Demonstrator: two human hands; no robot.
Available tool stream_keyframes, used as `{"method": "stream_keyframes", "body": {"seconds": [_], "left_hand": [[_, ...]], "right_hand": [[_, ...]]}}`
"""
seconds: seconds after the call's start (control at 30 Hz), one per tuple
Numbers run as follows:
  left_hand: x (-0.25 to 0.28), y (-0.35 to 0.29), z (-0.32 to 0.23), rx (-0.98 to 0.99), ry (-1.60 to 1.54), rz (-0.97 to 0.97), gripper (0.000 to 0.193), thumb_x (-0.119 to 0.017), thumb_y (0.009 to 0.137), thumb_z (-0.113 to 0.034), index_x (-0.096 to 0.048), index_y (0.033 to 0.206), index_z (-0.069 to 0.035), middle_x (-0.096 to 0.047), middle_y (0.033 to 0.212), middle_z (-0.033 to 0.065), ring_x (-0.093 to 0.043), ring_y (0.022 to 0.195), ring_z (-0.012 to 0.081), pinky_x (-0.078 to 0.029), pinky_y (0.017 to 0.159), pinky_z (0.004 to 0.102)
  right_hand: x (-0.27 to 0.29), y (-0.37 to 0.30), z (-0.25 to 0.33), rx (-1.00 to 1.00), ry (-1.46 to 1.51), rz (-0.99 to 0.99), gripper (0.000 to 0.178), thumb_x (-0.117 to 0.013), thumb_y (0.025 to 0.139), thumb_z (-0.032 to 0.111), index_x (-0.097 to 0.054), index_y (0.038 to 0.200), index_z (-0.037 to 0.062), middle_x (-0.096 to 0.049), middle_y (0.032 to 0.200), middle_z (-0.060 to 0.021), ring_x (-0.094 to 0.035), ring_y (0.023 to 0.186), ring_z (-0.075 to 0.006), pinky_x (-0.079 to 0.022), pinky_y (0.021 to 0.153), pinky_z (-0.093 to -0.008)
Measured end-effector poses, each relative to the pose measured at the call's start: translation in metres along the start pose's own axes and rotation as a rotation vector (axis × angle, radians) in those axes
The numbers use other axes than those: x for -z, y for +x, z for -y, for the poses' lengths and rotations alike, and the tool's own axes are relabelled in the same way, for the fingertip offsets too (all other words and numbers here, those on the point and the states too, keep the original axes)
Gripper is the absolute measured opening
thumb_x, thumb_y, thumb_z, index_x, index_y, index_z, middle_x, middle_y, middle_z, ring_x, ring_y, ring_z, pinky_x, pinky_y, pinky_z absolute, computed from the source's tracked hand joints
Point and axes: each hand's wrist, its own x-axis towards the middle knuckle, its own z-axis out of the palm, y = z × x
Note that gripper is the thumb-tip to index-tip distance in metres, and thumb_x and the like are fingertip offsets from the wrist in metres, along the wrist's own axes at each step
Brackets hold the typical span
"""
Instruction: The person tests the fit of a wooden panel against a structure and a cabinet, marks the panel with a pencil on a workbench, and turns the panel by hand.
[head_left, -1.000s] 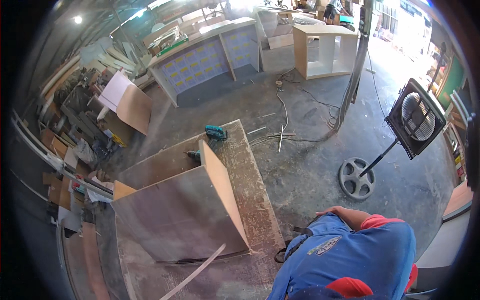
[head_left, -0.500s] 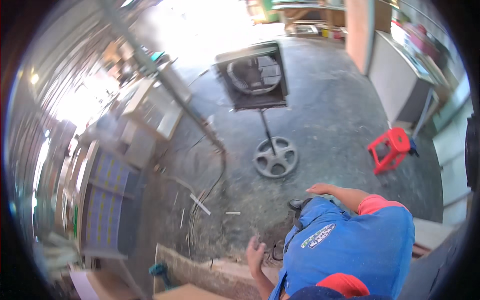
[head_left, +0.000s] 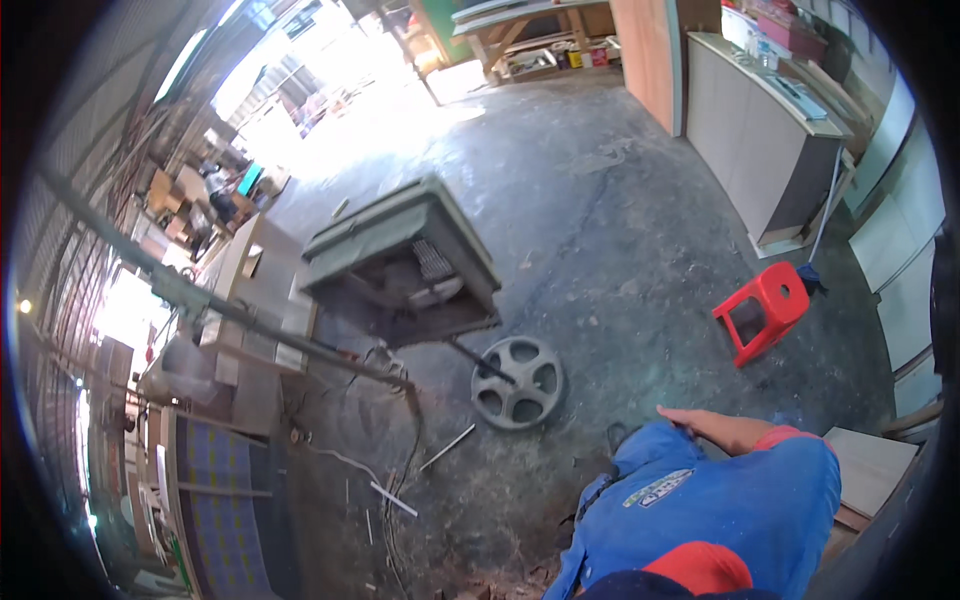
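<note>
My right hand hangs in front of my blue shirt, with its fingers stretched out to the left. Nothing shows in it, though its lower side is partly hidden by the shirt. My left hand is out of the picture. The nearest standing thing is a fan in a box-shaped dark housing, tilted on a thin pole. Its round grey base with several cut-out holes rests on the concrete floor ahead of me.
A red plastic stool stands right, before a grey cabinet. Cables and white strips lie on the floor at left. A slanting pole crosses there, near wooden cabinets and a patterned panel. Behind stands a workbench.
My view has shifted, so the fan now appears lower and further left, and larger. My left hand has left the picture; my right hand remains in front of my shirt.
</note>
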Motion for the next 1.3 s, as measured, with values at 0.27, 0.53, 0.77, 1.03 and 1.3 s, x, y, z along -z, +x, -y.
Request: {"method": "stream_keyframes", "body": {"seconds": [0.27, 0.53, 0.77, 1.03, 1.3], "left_hand": [[-0.009, 0.172, -0.196, -0.137, -0.015, 0.057, 0.044, -0.064, 0.087, -0.012, -0.057, 0.128, 0.001, -0.066, 0.115, 0.0155, -0.064, 0.105, 0.0255, -0.050, 0.087, 0.0335], [-0.053, 0.283, -0.309, -0.218, 0.026, 0.251, 0.042, -0.063, 0.088, -0.012, -0.057, 0.127, 0.001, -0.067, 0.114, 0.0147, -0.064, 0.103, 0.0250, -0.050, 0.086, 0.0331], [-0.062, 0.381, -0.386, -0.254, 0.129, 0.350, 0.041, -0.062, 0.088, -0.013, -0.058, 0.127, 0.001, -0.067, 0.112, 0.0140, -0.064, 0.101, 0.0245, -0.050, 0.085, 0.0327], [-0.089, 0.469, -0.503, -0.159, 0.137, 0.345, 0.039, -0.061, 0.089, -0.014, -0.059, 0.126, 0.001, -0.068, 0.111, 0.0132, -0.065, 0.100, 0.0239, -0.050, 0.083, 0.0322], [-0.108, 0.587, -0.630, -0.177, 0.405, 0.222, 0.038, -0.060, 0.090, -0.014, -0.060, 0.125, 0.001, -0.068, 0.109, 0.0124, -0.065, 0.098, 0.0234, -0.051, 0.082, 0.0317]], "right_hand": [[-0.129, -0.121, 0.277, 0.948, 0.118, -0.008, 0.062, -0.043, 0.098, 0.051, -0.043, 0.141, 0.0063, -0.054, 0.135, -0.0134, -0.055, 0.119, -0.0287, -0.045, 0.097, -0.0472], [-0.099, -0.120, 0.384, 1.002, -1.318, -0.574, 0.041, -0.054, 0.093, 0.043, -0.063, 0.119, 0.0122, -0.068, 0.113, -0.0117, -0.065, 0.103, -0.0306, -0.050, 0.087, -0.0431], [0.143, -0.040, 0.297, 0.318, -0.330, -1.149, 0.045, -0.055, 0.084, 0.038, -0.069, 0.093, -0.0036, -0.069, 0.094, -0.0245, -0.070, 0.075, -0.0353, -0.055, 0.069, -0.0458], [0.311, 0.029, 0.099, 0.728, -1.585, -0.878, 0.023, -0.057, 0.085, 0.022, -0.072, 0.095, 0.0084, -0.071, 0.096, -0.0136, -0.068, 0.091, -0.0332, -0.053, 0.078, -0.0490], [0.331, -0.035, 0.473, 0.416, -0.616, -0.796, 0.035, -0.060, 0.086, 0.034, -0.068, 0.105, 0.0070, -0.068, 0.104, -0.0173, -0.064, 0.104, -0.0333, -0.049, 0.087, -0.0461]]}}
